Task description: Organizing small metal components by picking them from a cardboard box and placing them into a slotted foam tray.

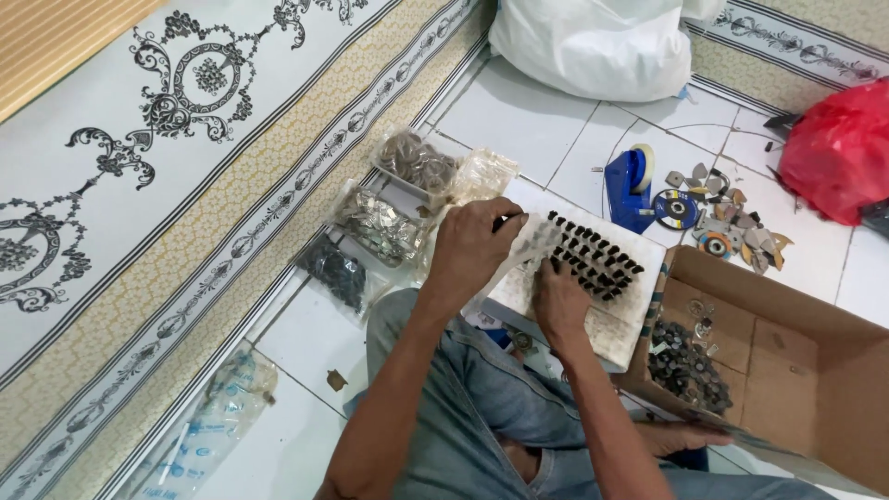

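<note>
A white foam block (622, 326) rests on my lap, studded with rows of small dark pegs (593, 256). My left hand (470, 250) grips a clear plastic bag (532, 243) of small pieces at the block's left end. My right hand (558, 301) lies on the block with its fingertips at the near edge of the peg rows; whether it pinches a peg is hidden.
Several clear bags of small metal parts (384, 222) lie on the tiled floor to the left. An open cardboard box (778, 361) with dark parts stands at the right. Beyond it sit a blue tape dispenser (632, 185), grinding discs (676, 209), a red bag (838, 153) and a white sack (597, 46).
</note>
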